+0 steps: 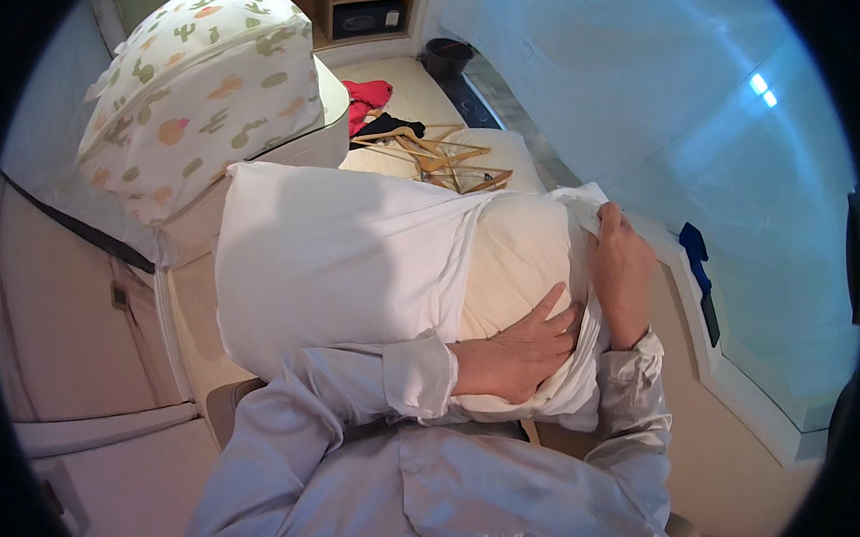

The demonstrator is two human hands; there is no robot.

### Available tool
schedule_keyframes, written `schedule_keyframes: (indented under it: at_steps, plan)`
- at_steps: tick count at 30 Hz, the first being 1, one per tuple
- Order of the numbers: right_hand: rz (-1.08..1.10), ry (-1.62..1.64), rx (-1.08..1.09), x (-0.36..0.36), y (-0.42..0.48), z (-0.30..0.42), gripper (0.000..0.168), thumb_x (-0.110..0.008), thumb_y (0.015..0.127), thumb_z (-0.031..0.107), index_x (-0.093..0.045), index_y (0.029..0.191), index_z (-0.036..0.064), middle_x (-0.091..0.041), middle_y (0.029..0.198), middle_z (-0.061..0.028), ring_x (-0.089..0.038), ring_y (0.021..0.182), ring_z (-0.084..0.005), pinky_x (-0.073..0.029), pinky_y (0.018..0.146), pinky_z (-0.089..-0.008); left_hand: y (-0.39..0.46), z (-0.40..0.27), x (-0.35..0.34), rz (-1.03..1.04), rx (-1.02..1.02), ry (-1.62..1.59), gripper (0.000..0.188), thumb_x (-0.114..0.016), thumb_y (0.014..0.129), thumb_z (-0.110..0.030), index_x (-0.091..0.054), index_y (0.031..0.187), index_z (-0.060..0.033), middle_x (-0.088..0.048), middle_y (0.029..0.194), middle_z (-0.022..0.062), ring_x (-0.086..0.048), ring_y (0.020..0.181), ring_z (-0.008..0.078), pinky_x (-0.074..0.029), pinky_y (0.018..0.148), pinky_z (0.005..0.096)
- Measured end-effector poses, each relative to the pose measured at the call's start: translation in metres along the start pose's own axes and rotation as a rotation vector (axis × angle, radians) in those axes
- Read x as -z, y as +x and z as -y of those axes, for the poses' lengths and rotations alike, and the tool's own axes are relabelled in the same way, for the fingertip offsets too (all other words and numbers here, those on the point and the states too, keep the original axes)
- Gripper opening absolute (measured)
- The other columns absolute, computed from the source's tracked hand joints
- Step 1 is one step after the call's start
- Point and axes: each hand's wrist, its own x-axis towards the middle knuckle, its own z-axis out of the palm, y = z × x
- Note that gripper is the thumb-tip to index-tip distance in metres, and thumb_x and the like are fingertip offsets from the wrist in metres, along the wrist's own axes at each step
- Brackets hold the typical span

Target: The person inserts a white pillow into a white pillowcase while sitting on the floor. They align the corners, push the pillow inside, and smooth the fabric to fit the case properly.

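A pillow [519,265] with a cream surface lies across in front of me, its left part inside a white pillowcase [316,258]. The cream part shows through the case's wide opening on the right. My left hand [521,347] rests with spread fingers on the bare cream part, its fingertips reaching the cloth edge at the right. My right hand [620,269] pinches the bunched edge of the pillowcase at the upper right corner of the opening. Part of the pillow's near edge is hidden by my left sleeve.
Wooden hangers [440,158] lie in a pile beyond the pillow, beside red cloth [367,100] and black cloth [396,125]. A cactus-print cloth cover [204,113] stands at the upper left. A dark bin [447,57] is farther back. Blue cloth [694,252] lies on the right ledge.
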Motion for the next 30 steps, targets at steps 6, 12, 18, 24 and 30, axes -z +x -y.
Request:
schedule_keyframes:
  at_steps: [6,12,18,24,30]
  plan:
    - [0.002,0.181,0.115,-0.025,0.04,0.03,0.014,-0.063,0.084,0.015,-0.056,0.087,0.003,-0.066,0.076,-0.0194,-0.065,0.07,-0.0402,-0.05,0.063,-0.0509,0.0,0.003,0.002,-0.053,-0.031,-0.146,0.055,-0.061,0.075,-0.019,-0.059,0.127,0.0011,-0.055,0.134,0.0158,-0.034,0.14,0.0338,0.001,0.118,0.0617]
    - [0.065,0.601,0.171,0.038,0.013,0.074,0.016,-0.064,0.081,0.009,-0.055,0.091,0.001,-0.062,0.073,-0.0221,-0.061,0.071,-0.0452,-0.048,0.063,-0.0507,-0.007,0.02,-0.002,-0.171,-0.044,-0.265,0.061,-0.066,0.072,-0.028,-0.06,0.127,-0.0014,-0.054,0.135,0.0181,-0.036,0.138,0.0351,-0.009,0.119,0.0533]
    - [0.098,0.523,0.125,0.019,-0.047,0.064,0.026,-0.065,0.075,0.004,-0.055,0.099,0.005,-0.062,0.088,-0.0189,-0.061,0.077,-0.0423,-0.049,0.065,-0.0481,0.0,0.046,-0.007,-0.181,0.035,-0.339,0.067,-0.07,0.07,-0.038,-0.06,0.127,-0.004,-0.053,0.137,0.0195,-0.038,0.136,0.0367,-0.016,0.118,0.0462]
    - [0.007,0.383,-0.059,0.036,-0.09,0.025,0.03,-0.061,0.072,-0.005,-0.052,0.099,0.004,-0.055,0.092,-0.0168,-0.057,0.082,-0.0399,-0.045,0.066,-0.0484,0.025,0.087,-0.003,-0.131,0.252,-0.279,0.073,-0.073,0.069,-0.047,-0.06,0.128,-0.0068,-0.051,0.139,0.0214,-0.038,0.135,0.0381,-0.022,0.118,0.0408]
    - [0.135,0.349,-0.232,0.058,-0.147,0.011,0.021,-0.062,0.079,-0.003,-0.05,0.095,0.002,-0.054,0.081,-0.0149,-0.057,0.064,-0.0313,-0.043,0.058,-0.0409,0.023,0.08,0.006,-0.048,0.27,-0.343,0.074,-0.073,0.068,-0.049,-0.061,0.13,-0.0096,-0.05,0.141,0.0205,-0.035,0.137,0.038,-0.02,0.118,0.0419]
